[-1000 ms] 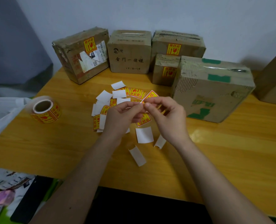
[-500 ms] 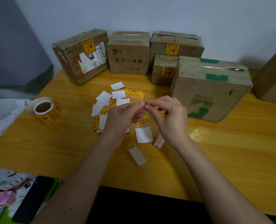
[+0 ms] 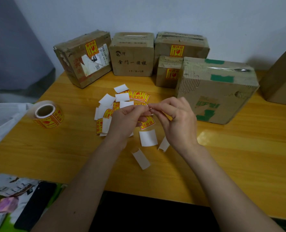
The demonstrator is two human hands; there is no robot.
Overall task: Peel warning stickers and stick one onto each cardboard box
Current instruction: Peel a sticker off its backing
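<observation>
Yellow sticker is being pinched between left hand and right hand above the table, near the boxes.

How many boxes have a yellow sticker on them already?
3: the tilted box at back left, the back box right of the plain middle one, and the small box before it. Other faces are hidden.

A yellow wooden table carries five cardboard boxes along its far edge. A sticker roll lies left; loose stickers and white backing slips litter the middle.
</observation>
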